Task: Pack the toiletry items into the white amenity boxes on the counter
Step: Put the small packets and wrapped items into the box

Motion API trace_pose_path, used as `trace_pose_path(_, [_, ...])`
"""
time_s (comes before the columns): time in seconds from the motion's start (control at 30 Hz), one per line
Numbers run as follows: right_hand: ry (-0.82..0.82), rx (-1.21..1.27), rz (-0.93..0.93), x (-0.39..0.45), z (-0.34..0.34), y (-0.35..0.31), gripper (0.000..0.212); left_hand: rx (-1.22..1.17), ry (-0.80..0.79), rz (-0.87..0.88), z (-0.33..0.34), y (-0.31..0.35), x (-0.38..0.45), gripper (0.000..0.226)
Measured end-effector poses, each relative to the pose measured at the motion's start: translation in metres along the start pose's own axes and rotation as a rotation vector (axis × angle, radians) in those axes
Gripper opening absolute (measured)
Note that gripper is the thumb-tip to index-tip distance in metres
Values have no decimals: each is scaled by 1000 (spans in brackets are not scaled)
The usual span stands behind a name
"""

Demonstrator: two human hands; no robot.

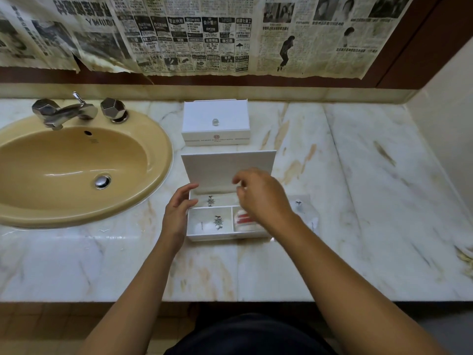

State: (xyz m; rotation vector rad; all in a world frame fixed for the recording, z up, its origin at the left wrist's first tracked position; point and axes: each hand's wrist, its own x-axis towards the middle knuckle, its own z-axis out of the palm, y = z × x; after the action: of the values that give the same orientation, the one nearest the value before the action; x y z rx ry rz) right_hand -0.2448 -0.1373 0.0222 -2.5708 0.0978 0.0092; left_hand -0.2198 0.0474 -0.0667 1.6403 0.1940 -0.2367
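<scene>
On counter (pixel 256 272), open box (pixel 227 172): sachets look light, slick, so pinch edges. Left hand (pixel 176 213) relaxed on box side; right hand (pixel 261 196) blurred, grip unclear.

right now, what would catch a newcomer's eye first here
Probably the open white amenity box at the counter's front, lid up, with both hands over it: the left hand at its left wall, the right hand above the compartments. Next, the tan sink to the left and the closed box behind.

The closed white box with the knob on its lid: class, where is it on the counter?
The closed white box stands at the back of the marble counter, right of the sink, directly behind the open box.
</scene>
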Motion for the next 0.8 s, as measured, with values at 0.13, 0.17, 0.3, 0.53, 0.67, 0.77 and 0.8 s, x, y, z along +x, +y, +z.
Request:
trace_pose_path(0.13, [28,-33,181,1,-8,37,31,5,1,-5,-1,-2,1,38])
trace_pose_path(0.17, [8,-47,221,-1,-9,45,32,2,0,-8,-1,-3,2,39])
trace_pose_path(0.3, [-114,-91,307,-10,-4,64,40,0,-6,-9,-2,-7,3,40])
trace_pose_path(0.53, [-100,-144,355,-20,0,86,27,-4,-9,-18,-3,-9,6,36])
trace_pose_path(0.67, [-274,-217,387,-26,7,97,37,-22,-26,-28,-5,-12,8,40])
trace_pose_path(0.77, [-261,-238,405,-28,13,97,34,-18,-34,-28,-6,-12,7,39])
trace_pose_path(0.8, [-254,-241,416,-28,13,96,31,-23,-34,-18,-5,-12,7,39])
